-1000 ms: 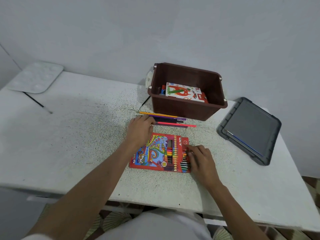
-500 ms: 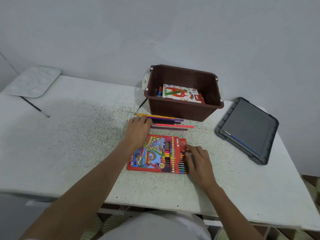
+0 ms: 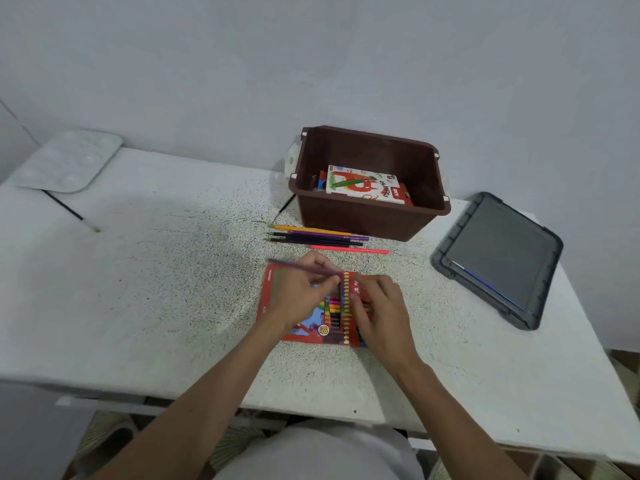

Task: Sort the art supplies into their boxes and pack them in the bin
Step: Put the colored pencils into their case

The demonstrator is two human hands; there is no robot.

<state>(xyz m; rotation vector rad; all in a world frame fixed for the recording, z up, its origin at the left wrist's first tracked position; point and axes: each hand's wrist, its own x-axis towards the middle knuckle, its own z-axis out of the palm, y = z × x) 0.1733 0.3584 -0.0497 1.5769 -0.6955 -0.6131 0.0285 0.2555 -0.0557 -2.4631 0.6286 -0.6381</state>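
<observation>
The pencil (image 3: 294, 266), purple and blurred, sits pinched in the left hand (image 3: 301, 292) just above the far edge of the box (image 3: 313, 332), lying roughly left to right. The box is a flat red card pack near the middle of the table (image 3: 138, 289); a row of pencils shows through its window. The right hand (image 3: 381, 306) rests with bent fingers on the right end of the box; whether it pinches the flap or only presses down cannot be told. The two hands are close together over the box. Judged handling: the pencil is light, stiff and smooth, with a breakable tip, so hold it mid-shaft and feed it in lengthwise. The card box flexes and slides, so steady it at the open end. Loose pencils (image 3: 322, 239) lie just beyond, before the brown bin (image 3: 363, 220), which holds a pastel box (image 3: 367, 185). The grey lid (image 3: 498, 258) lies at right. A palette (image 3: 67, 161) and a brush (image 3: 71, 209) sit far left.
</observation>
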